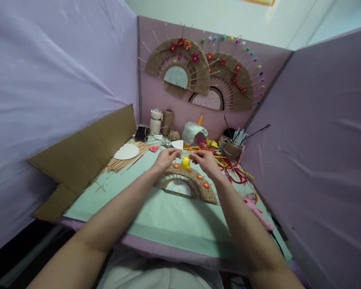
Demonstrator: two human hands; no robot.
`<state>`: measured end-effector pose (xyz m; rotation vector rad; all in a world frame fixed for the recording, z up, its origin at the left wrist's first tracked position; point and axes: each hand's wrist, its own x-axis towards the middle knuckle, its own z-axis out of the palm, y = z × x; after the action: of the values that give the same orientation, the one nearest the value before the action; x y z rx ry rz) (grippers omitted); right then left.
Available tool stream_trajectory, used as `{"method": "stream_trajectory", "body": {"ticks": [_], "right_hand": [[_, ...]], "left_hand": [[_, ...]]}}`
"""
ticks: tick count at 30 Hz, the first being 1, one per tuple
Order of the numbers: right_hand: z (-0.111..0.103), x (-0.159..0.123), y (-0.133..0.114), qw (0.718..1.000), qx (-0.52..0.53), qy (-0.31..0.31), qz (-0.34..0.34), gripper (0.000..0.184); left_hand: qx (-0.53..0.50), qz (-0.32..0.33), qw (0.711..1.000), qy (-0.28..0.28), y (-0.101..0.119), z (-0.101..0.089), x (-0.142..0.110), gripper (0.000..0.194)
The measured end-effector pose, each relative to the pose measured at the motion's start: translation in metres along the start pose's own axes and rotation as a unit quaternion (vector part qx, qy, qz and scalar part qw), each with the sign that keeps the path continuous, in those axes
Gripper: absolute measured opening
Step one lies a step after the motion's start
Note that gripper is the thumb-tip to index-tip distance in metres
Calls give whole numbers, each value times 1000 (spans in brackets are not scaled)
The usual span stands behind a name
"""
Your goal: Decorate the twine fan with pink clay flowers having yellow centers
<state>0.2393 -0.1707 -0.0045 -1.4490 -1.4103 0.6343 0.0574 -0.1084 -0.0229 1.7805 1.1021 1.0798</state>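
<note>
Pinched between both hands is a small clear plastic bag with bright yellow material (185, 163) in its lower part. My left hand (167, 158) has its fingertips on the bag's left upper edge, and my right hand (205, 159) grips the right upper edge. What the yellow material is cannot be made out. Just below the bag, a half-round fan-like craft piece wound with brown twine (209, 194) lies flat on the table. Small red-orange flowers (206, 185) sit on its arch, and a pale patterned half-disc (178, 187) fills its centre.
Thin wooden sticks (117, 165) and a white oval (126, 151) lie left beside a cardboard panel (90, 144). Coloured pipe cleaners (236, 172) and a pink glue gun (258, 214) are on the right. Behind stand a white jar (156, 122), a twine spool (167, 122) and a stick-filled cup (233, 150).
</note>
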Motion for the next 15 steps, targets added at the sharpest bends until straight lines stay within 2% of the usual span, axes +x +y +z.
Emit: {"method": "stream_trajectory", "body": {"ticks": [4, 7, 11, 15], "right_hand": [[-13, 42, 39, 993, 22, 27, 109, 25], [-17, 63, 64, 983, 19, 58, 172, 34], [-16, 74, 85, 974, -15, 90, 207, 35], [-23, 73, 90, 971, -84, 134, 177, 35]], "left_hand": [[124, -72, 986, 80, -41, -40, 38, 56], [214, -103, 967, 93, -70, -58, 58, 56], [295, -109, 944, 97, -90, -52, 76, 53], [334, -88, 933, 101, -96, -44, 87, 44]]}}
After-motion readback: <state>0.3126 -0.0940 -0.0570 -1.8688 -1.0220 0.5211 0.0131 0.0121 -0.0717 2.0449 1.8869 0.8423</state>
